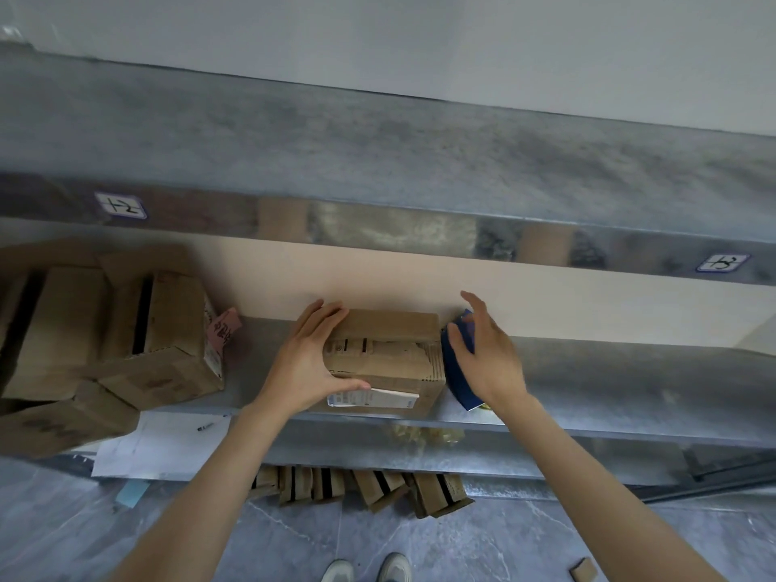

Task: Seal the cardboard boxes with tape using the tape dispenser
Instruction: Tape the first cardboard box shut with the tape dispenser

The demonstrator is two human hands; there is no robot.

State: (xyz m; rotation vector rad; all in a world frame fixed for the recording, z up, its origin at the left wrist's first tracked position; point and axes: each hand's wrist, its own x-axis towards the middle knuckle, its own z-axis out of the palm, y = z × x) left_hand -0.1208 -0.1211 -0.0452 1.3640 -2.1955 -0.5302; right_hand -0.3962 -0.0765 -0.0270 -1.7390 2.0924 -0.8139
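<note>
Grey galvanised metal shelf point(588, 371) carries everything, no desk in view. Pile of brown cardboard boxes point(159, 329) sits well left of the left grip, some with open dark seams. Small brown cardboard box point(386, 350) lies between the two grips, on the shelf near its front edge, with a white printed label point(373, 399) on the near face. Top looks scuffed and torn; can't tell if the flaps are taped. Blue plastic tape dispenser point(455, 371) is just beside the box's right end, under the right grip. Left grip point(308, 359) clamps the box's left end: fingers laid across the top to the far edge, thumb along the near face by the label. Right grip point(483, 354) is spread loose over the dispenser, pinching nothing; contact with it unclear, the palm hides the handle. Judgement: box looks light and fairly stiff but worn, so the top may dent under roller pressure; holding it by the end, clear of the seam, seems right. Dispenser is likely hard, light and slick; take it by the handle, away from the cutter teeth.
</note>
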